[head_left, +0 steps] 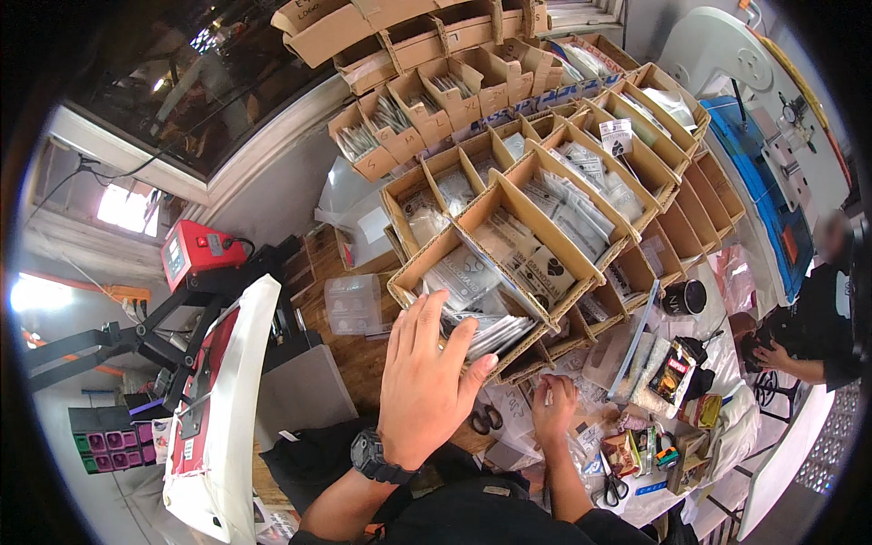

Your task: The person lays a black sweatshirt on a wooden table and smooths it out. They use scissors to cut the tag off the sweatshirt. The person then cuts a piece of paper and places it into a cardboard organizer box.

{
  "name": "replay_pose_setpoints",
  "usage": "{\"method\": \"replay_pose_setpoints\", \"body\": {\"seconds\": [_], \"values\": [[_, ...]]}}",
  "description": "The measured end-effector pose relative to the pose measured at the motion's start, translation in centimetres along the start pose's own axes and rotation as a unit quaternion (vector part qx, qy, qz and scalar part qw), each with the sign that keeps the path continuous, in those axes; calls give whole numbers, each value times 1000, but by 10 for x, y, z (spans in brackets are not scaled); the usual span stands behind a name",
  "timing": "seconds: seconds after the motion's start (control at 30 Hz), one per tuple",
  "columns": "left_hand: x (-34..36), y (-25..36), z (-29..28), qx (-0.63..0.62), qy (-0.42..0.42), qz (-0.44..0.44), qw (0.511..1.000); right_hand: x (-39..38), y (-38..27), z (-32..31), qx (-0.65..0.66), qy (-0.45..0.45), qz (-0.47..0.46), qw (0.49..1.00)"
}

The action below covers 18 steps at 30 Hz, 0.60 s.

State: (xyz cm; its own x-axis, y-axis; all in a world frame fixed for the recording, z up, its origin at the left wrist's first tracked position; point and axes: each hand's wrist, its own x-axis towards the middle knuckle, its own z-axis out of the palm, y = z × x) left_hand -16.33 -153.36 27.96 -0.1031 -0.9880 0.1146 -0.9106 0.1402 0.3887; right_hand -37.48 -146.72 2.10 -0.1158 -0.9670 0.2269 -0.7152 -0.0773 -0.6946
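My left hand, with a black watch on its wrist, reaches over the front left compartment of a divided cardboard organizer. Its fingers are stretched and the thumb stands apart, at the near edge of a stack of clear plastic packets with printed sheets. Nothing shows gripped in it. To the right and lower, my right hand is closed over the papers on the table, fingertips pinched together. Something small and pale may be between them; I cannot make it out. Black scissors lie between my hands.
A heat press stands at left. More cardboard bins rise behind the organizer. At right are a black cup, a snack bag, small boxes and another pair of scissors. Another person is at the far right.
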Motion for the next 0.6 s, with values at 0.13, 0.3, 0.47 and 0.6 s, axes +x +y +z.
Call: {"method": "replay_pose_setpoints", "body": {"seconds": [0.13, 0.3, 0.47, 0.6], "values": [[8, -4, 6, 41, 15, 17, 999, -6, 26, 15, -78, -9, 14, 997], [54, -15, 25, 76, -9, 40, 996, -26, 61, 37, -141, -23, 2, 990], [79, -16, 46, 135, -120, 7, 983, -27, 69, 46, -142, -49, 61, 987], [76, -15, 42, 122, -64, 9, 990, -23, 63, 41, -171, -52, 42, 983]]}}
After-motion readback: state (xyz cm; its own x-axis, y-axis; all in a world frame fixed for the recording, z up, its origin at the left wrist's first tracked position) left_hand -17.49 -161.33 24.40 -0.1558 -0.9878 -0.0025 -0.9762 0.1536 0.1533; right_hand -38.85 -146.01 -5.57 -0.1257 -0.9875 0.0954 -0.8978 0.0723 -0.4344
